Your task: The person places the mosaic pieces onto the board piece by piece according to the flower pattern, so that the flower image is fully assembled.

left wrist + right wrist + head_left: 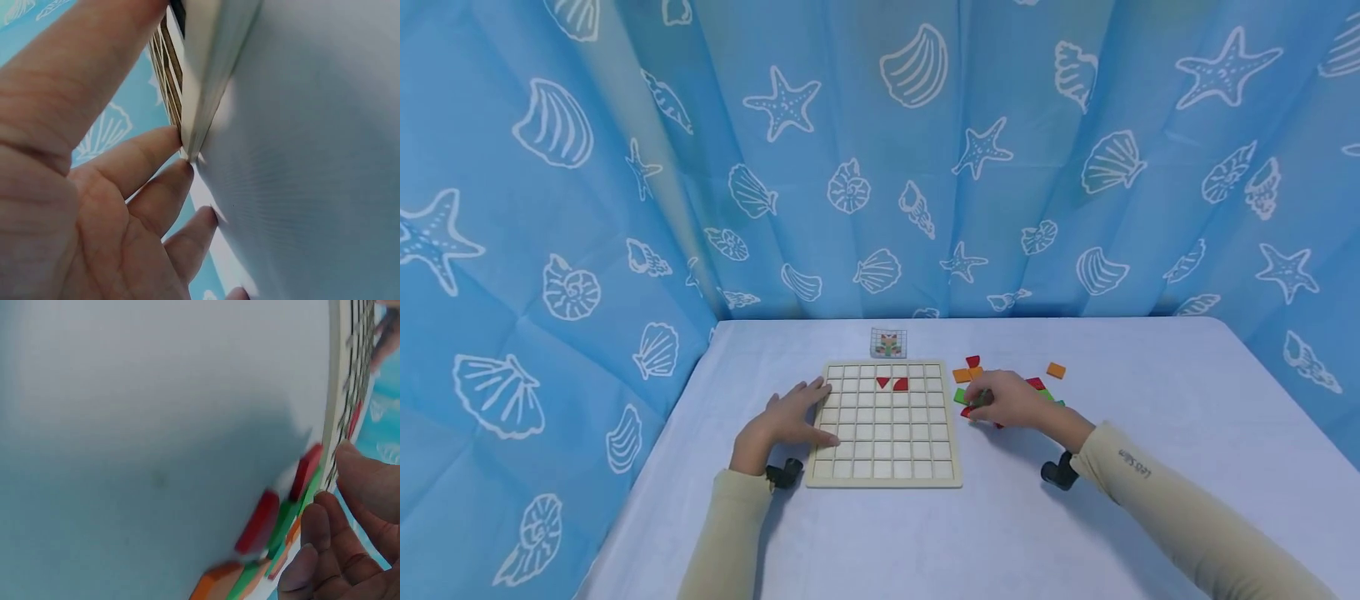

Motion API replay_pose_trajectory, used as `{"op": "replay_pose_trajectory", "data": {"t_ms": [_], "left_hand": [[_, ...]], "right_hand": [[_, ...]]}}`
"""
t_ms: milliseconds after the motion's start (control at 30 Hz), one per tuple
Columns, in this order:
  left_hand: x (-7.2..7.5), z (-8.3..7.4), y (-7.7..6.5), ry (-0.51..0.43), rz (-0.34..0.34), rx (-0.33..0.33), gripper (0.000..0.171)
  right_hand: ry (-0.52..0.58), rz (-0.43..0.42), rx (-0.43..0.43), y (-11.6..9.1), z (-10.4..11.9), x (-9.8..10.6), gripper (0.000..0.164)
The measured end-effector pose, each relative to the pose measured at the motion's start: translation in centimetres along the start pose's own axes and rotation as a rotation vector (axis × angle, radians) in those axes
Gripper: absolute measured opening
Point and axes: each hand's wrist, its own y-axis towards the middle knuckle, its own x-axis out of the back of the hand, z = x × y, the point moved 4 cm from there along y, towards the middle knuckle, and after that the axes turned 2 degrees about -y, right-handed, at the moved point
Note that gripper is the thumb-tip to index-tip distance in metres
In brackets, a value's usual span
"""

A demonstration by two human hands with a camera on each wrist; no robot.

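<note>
A cream gridded board (880, 482) lies flat on the table with a red triangle (883, 382) and a red curved-edge piece (901, 384) in its upper cells. Spread along the board's left side is my left hand (786, 415), thumb and fingertips on the frame; the left wrist view shows fingertips (178, 134) right at the board's edge. Right of the board, my right hand (1011, 400) reaches down among loose red, green and orange pieces, partly covering them. In the right wrist view its thumb and bent fingers (315, 528) stand apart, with no piece visible between them.
A small card with a coloured grid picture (889, 342) lies behind the board. One orange piece (1056, 370) sits apart at the pile's far right. A white cloth (880, 542) covers the table, and a blue shell-patterned curtain (880, 167) hangs behind and at the left.
</note>
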Motion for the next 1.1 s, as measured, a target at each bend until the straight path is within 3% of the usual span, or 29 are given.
{"op": "replay_pose_trajectory", "data": {"t_ms": [133, 233, 500, 867, 1100], "left_hand": [[0.0, 0.1, -0.1, 0.002, -0.003, -0.001, 0.100], [0.1, -0.1, -0.1, 0.001, -0.009, -0.005, 0.100], [0.1, 0.1, -0.1, -0.009, -0.014, -0.006, 0.101], [0.2, 0.1, -0.2, -0.014, -0.011, -0.006, 0.100], [0.0, 0.2, -0.1, -0.016, -0.012, -0.013, 0.100]], "right_hand": [[-0.131, 0.013, 0.013, -0.3, 1.0, -0.6, 0.023], [-0.167, 0.006, -0.011, -0.4, 1.2, -0.7, 0.026], [-0.101, -0.004, -0.079, 0.0, 0.8, -1.3, 0.025], [-0.043, 0.006, -0.058, -0.2, 1.1, -1.6, 0.015], [0.120, -0.027, -0.082, -0.4, 0.9, -1.3, 0.016]]}}
